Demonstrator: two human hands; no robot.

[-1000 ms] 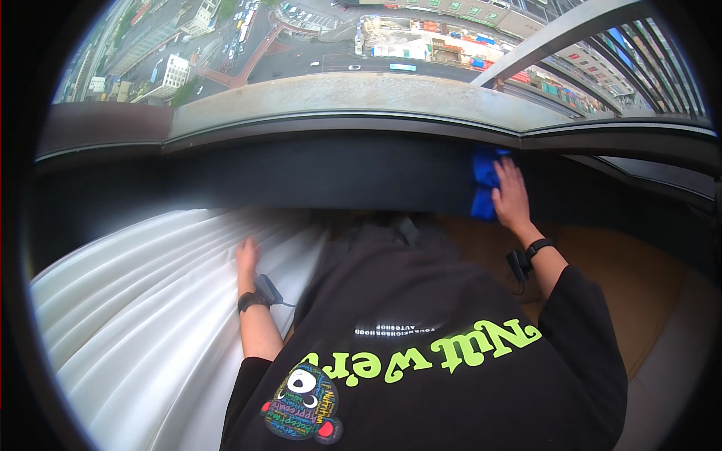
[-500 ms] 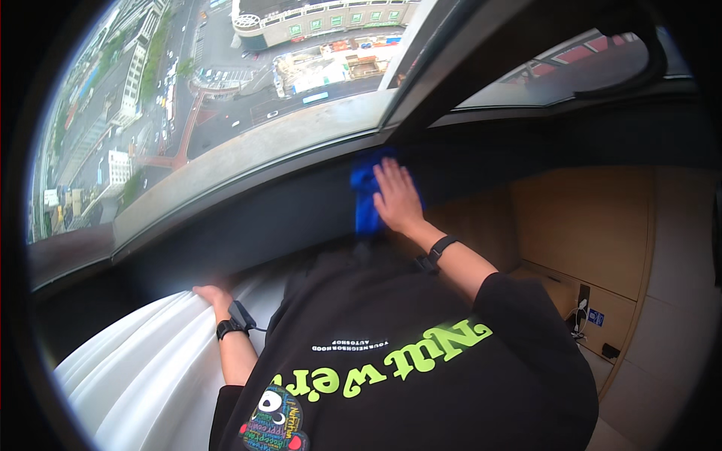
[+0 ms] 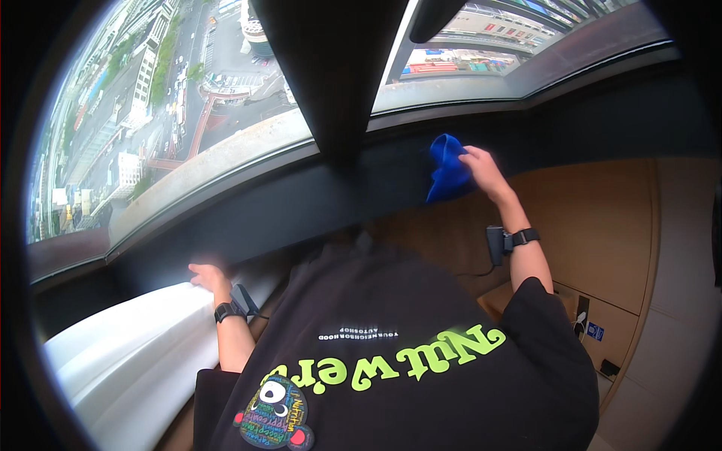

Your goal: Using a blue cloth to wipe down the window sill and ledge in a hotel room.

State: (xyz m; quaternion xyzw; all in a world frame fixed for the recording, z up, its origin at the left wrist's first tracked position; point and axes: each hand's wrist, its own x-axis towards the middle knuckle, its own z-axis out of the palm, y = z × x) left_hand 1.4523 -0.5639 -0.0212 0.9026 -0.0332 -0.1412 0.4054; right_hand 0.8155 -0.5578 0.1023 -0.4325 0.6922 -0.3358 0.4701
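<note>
blue cloth (image 3: 447, 170) bunched, draped over dark sill (image 3: 301, 207); right hand (image 3: 481, 167) fingers gripping it; left hand (image 3: 207, 276) fingers spread

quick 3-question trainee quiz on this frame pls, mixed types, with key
1. True or false: the right hand holds a blue cloth against the dark sill below the window.
2. What does the left hand rest on? A) white curtain B) the cloth C) the window glass
3. Fill in: each wrist carries a black ____.

Key: 1 true; 2 A; 3 band, seen on the left wrist and the right wrist.
</note>
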